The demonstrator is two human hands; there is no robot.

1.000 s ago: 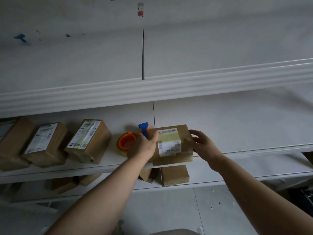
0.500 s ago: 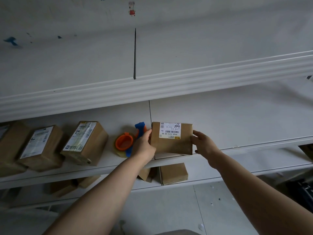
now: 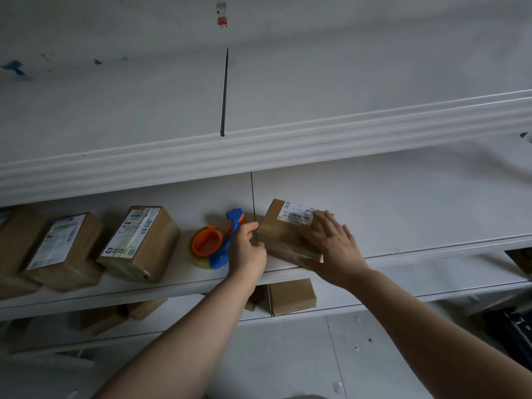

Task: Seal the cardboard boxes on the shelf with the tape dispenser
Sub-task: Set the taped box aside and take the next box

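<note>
The small brown cardboard box with a white label (image 3: pixel 277 234) lies on the white shelf (image 3: pixel 403 214), turned askew, one corner near the front edge. The right grip (image 3: pixel 334 249) rests flat on top of it, fingers straight and spread, and holds nothing. The orange-and-blue plastic tape dispenser (image 3: pixel 211 246) stands just beside the box, on its left. Its long axis runs from the roll at the near left to the blue head at the far right. The left grip (image 3: pixel 249 250) is between both and touches the blue handle. I cannot tell if its curled fingers already close around the handle. This grip is clearly the nearer one for the dispenser.
</note>
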